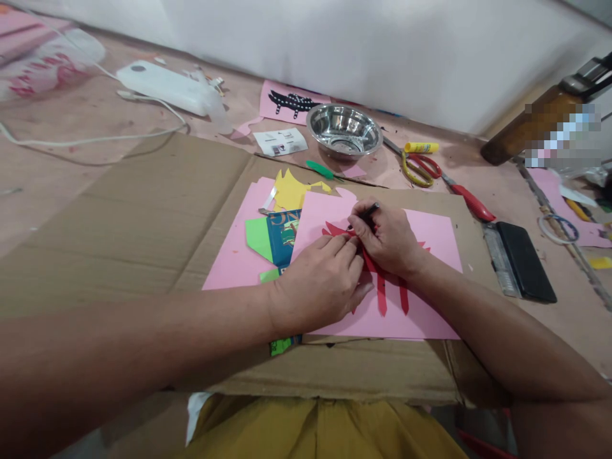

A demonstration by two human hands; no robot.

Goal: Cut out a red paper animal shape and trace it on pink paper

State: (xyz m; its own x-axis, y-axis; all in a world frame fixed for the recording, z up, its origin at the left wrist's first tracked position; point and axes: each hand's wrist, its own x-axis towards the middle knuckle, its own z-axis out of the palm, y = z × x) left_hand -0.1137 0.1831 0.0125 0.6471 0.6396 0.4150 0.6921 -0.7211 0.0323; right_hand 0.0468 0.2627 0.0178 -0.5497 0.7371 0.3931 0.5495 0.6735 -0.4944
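My right hand (385, 239) is closed around a dark pen (370, 211), its tip down at the left end of a red paper cut-out (382, 296). The cut-out has a spiky outline and long strips like legs, and lies on a pink sheet (430, 312). My left hand (327, 280) lies flat over the cut-out's left part, fingers stretched toward the pen tip. Both hands hide much of the red shape. Left of the sheet are yellow paper scraps (289, 191), a green piece (258, 237) and a blue printed piece (281, 239).
Cardboard (157, 236) lies under the work. Behind it are a steel bowl (344, 131), a pink card with a black dotted animal (291, 102), yellow-handled scissors (415, 171) and a glue stick (421, 147). A black phone-like box (526, 261), brown bottle (526, 121) and white power bank (165, 86) stand around.
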